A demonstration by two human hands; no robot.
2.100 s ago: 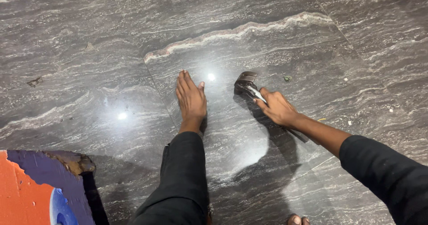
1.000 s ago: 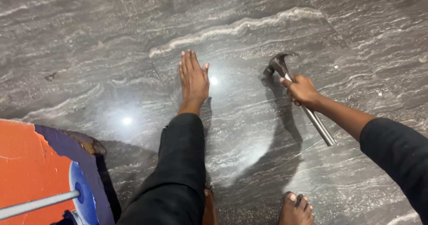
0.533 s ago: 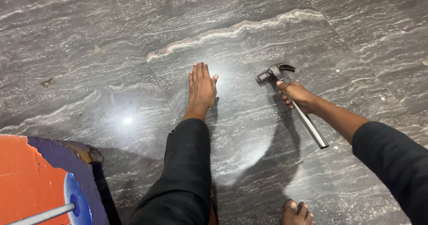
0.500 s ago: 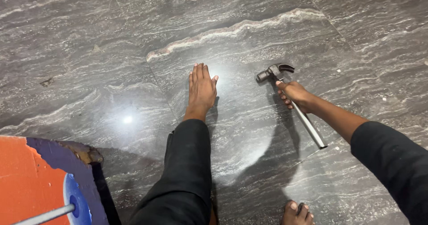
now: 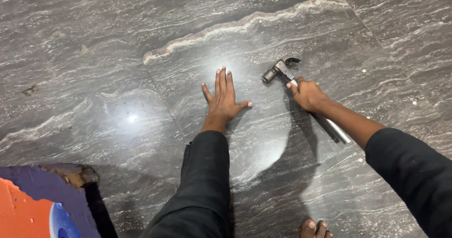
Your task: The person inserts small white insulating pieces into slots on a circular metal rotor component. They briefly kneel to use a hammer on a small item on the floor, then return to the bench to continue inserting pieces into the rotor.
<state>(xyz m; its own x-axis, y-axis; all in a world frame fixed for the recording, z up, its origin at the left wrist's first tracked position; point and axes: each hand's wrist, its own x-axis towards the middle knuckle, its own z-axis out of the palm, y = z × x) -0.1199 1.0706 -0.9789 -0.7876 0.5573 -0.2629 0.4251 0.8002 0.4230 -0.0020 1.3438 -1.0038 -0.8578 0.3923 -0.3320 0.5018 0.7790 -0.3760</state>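
The left hand (image 5: 223, 99) lies flat, palm down, on the polished grey marble floor tile (image 5: 245, 40), fingers extended and slightly spread, thumb out to the right; it holds nothing. The right hand (image 5: 308, 94) is closed around the upper part of the metal shaft of a claw hammer (image 5: 282, 70). The hammer head sits just above the tile surface, to the right of the left hand and near it, face toward the left hand, claw pointing away. The lower end of the shaft projects behind the wrist. Both forearms wear dark sleeves (image 5: 202, 181). An orange and blue object (image 5: 33, 205) occupies the lower left corner, well apart from the hands. Bare toes (image 5: 314, 228) show at the bottom edge.
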